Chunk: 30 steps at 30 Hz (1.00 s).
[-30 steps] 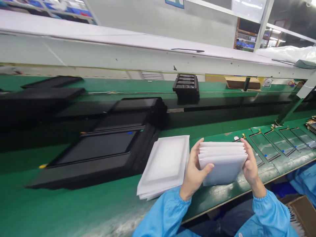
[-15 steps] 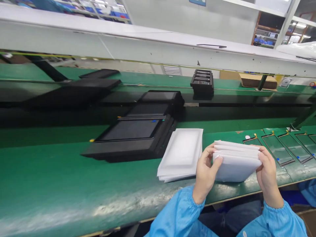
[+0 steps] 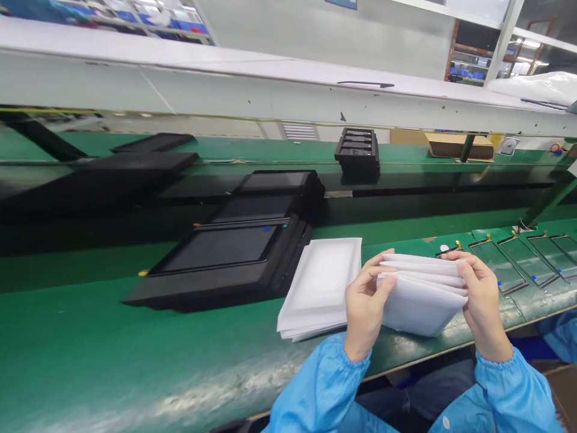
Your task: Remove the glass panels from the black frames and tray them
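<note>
Green bench [image 3: 85, 343] at the line, and the left hand [image 3: 366, 310] and right hand [image 3: 484, 304] are clamping a fanned stack of white sheets [image 3: 421, 304] at 4 o'clock, fingers pinching the edges; a light grip is helping them separate cleanly.

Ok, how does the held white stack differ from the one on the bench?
The held stack is fanned and bent between the left hand and right hand; the bench stack lies flat and squared. The bench stack's top shows a raised rectangular panel; the held sheets look plainer. Both are white, foam-like sheets.
</note>
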{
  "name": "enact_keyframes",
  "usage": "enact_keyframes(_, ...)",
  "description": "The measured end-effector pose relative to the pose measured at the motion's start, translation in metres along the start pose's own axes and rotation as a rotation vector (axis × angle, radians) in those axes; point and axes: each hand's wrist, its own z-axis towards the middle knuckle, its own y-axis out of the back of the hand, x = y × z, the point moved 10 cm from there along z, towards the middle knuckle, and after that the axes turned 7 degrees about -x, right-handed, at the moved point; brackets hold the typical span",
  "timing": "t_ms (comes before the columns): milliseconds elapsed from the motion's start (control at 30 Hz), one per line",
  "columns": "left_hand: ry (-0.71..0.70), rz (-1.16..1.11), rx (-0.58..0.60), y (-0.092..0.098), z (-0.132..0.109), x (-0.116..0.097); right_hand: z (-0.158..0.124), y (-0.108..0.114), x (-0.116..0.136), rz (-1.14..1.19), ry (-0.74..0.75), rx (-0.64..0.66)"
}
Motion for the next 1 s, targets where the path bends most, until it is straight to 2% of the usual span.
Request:
enact_keyframes(167, 0.004, 0.007, -0.05, 0.009, 0.002, 0.011, -0.002, 0.0, 0.004, 0.012, 0.021, -0.014)
enact_keyframes(233, 0.004, 0.012, -0.041, 0.008, 0.004, 0.009, -0.002, 0.001, 0.003, 0.02, 0.005, -0.016)
enact_keyframes(333, -0.066, 0.041, 0.004, -0.001, 0.011, -0.012, -0.003, -0.004, 0.013, 0.025, 0.019, 0.001)
enact_keyframes(467, -0.206, 0.006, 0.014, -0.008, 0.027, -0.048, -0.006, -0.026, 0.036, 0.069, 0.032, 0.06)
enact_keyframes(600, -0.244, 0.012, 0.028, -0.012, 0.042, -0.061, -0.003, -0.043, 0.05, 0.149, 0.021, 0.122)
enact_keyframes(667, -0.276, 0.085, 0.017, -0.013, 0.047, -0.063, -0.001, -0.045, 0.05, 0.172, 0.055, 0.22)
enact_keyframes(767, -0.299, 0.127, -0.079, -0.009, 0.056, -0.065, -0.011, -0.039, 0.028, 0.144, 0.123, 0.49)
enact_keyframes(833, -0.238, 0.063, -0.156, -0.004, 0.062, -0.06, -0.023, -0.026, -0.007, -0.045, 0.147, 0.587)
enact_keyframes(933, -0.141, -0.05, -0.241, 0.002, 0.07, -0.052, -0.037, -0.007, -0.073, -0.38, 0.121, 0.586)
enact_keyframes(1000, -0.157, -0.073, -0.268, 0.005, 0.073, -0.055, -0.041, -0.003, -0.099, -0.443, 0.135, 0.509)
